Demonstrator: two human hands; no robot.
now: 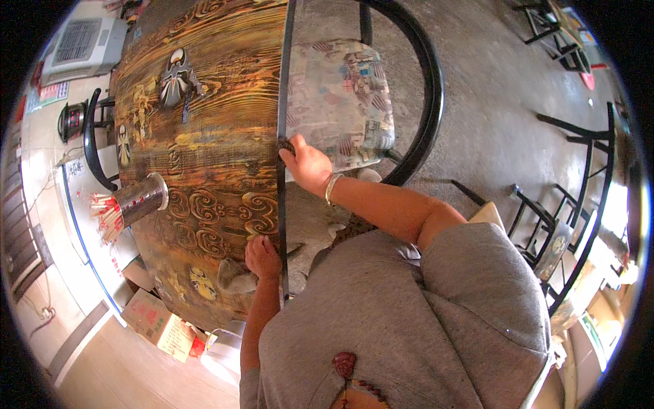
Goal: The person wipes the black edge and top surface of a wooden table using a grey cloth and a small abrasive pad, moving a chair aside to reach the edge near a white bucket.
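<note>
My right hand is closed round a small dark textured wad at the black edge strip of the wooden table. Its exact kind is unclear, since my fingers cover part of it. A pale bangle circles that wrist. Nearer to me, my left hand rests on the tabletop beside the same edge, its fingers bent a little and nothing visible in them. A greyish cloth-like thing lies against the left wrist, partly hidden by it.
On the table's left side is a metal cup of red-tipped sticks. Beyond the edge stands a chair with a patterned seat and a curved black frame. More black furniture is at right, and a cardboard box at lower left.
</note>
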